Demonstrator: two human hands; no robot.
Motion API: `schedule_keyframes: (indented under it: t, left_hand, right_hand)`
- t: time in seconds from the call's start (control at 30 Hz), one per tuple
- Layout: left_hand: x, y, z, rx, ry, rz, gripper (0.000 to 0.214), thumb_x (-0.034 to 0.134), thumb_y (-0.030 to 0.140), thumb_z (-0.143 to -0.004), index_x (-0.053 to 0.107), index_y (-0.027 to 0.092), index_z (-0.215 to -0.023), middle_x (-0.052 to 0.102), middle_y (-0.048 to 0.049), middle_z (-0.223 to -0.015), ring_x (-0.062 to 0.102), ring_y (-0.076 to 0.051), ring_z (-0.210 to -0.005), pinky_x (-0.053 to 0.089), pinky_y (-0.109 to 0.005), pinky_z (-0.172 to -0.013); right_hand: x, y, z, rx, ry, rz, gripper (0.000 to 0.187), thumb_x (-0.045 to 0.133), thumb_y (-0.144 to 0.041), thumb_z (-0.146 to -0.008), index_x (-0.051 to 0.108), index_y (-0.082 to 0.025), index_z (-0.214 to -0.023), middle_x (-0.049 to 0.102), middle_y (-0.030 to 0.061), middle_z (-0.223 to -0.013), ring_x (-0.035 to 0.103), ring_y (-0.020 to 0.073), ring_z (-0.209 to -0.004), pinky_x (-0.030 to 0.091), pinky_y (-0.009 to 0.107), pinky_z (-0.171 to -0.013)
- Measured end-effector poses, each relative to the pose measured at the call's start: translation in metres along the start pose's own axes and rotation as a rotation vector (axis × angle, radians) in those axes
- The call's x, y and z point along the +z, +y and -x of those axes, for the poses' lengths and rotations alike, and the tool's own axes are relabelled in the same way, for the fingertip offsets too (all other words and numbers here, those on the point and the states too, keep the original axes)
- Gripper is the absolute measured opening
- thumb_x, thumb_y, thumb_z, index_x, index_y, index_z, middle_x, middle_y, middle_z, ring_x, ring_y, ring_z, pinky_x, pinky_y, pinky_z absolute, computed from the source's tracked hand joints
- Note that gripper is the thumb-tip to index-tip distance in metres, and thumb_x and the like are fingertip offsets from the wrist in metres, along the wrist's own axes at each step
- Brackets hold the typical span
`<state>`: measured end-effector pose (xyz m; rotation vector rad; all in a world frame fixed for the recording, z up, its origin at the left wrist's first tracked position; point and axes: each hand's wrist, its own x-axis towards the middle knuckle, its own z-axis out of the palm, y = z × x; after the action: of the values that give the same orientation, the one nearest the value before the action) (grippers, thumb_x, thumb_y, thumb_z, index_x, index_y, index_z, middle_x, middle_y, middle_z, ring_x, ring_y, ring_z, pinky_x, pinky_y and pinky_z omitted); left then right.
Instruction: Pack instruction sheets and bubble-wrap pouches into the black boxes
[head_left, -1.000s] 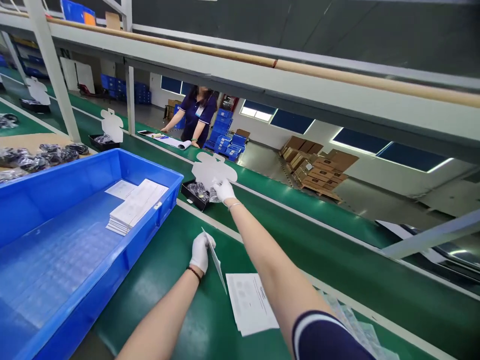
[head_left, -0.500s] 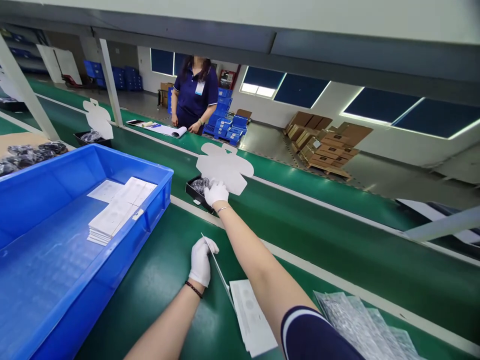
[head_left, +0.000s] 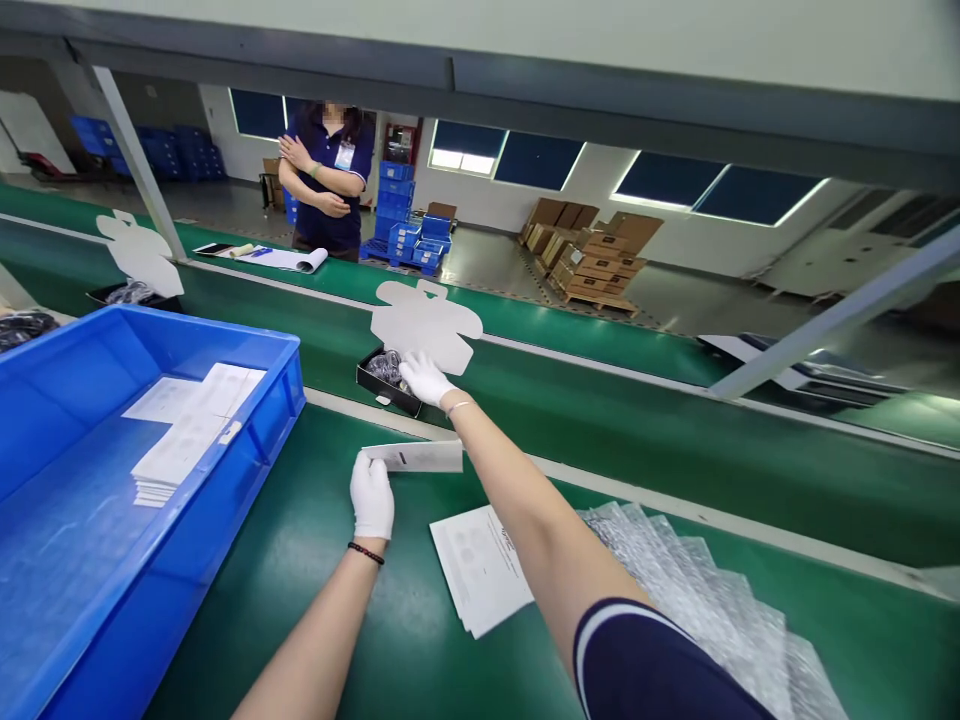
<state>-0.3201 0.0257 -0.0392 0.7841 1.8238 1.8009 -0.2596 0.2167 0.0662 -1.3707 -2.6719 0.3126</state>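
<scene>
My left hand (head_left: 373,496), in a white glove, is closed on the end of a white printed leaflet (head_left: 424,457), which stands on edge above the green table. My right hand (head_left: 424,379), gloved too, reaches across to a small black box (head_left: 405,401) with its white lid (head_left: 427,325) raised. Its fingers are stretched out over the box's right side, by a dark item in clear plastic (head_left: 385,367); whether they press on it I cannot tell. Under my right forearm lies a stack of white leaflets (head_left: 480,572).
At left stands a blue bin (head_left: 255,440) with leaflets (head_left: 184,440) inside. Bubble-wrap bags (head_left: 697,590) lie at right. Another open box (head_left: 139,255) is on the belt farther left. A person (head_left: 330,180) stands beyond the line, near papers (head_left: 281,258).
The leaflet in my left hand has swung from slanting toward me to lying across. My right hand stays at the box. The view has turned right; the person opposite has folded their arms.
</scene>
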Motion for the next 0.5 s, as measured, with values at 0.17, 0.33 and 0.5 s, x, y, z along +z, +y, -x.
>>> schedule_keyframes:
  t: [0.17,0.33,0.5]
  left_hand:
    - [0.001,0.0,-0.001,0.01,0.014,-0.147,0.014,0.046,0.018,-0.085,0.055,0.023,-0.076,0.064,-0.0056,-0.082,0.06,-0.024,-0.081,0.05,-0.035,-0.083]
    - [0.004,0.0,0.0,0.016,-0.061,-0.17,0.019,0.047,0.017,-0.086,0.065,0.021,-0.091,0.07,-0.0086,-0.097,0.065,-0.026,-0.093,0.052,-0.036,-0.088]
    - [0.004,-0.008,0.0,0.051,-0.011,-0.107,0.028,0.051,0.023,-0.09,0.063,0.018,-0.115,0.067,-0.0133,-0.118,0.063,-0.028,-0.111,0.049,-0.041,-0.1]
  right_hand:
    - [-0.04,0.012,0.083,-0.248,-0.196,-0.196,0.042,0.05,-0.042,-0.098,0.061,-0.027,-0.135,0.067,0.0027,-0.128,0.063,0.0249,-0.112,0.048,0.034,-0.096]
    - [-0.051,-0.001,0.115,-0.262,-0.355,-0.018,0.036,0.065,-0.042,-0.087,0.072,-0.026,-0.119,0.074,0.0034,-0.11,0.067,0.027,-0.096,0.05,0.033,-0.085]
    - [-0.066,0.005,0.082,-0.227,-0.21,0.309,0.024,0.057,-0.019,-0.09,0.075,-0.021,-0.106,0.074,0.0101,-0.097,0.067,0.0293,-0.091,0.048,0.037,-0.084]
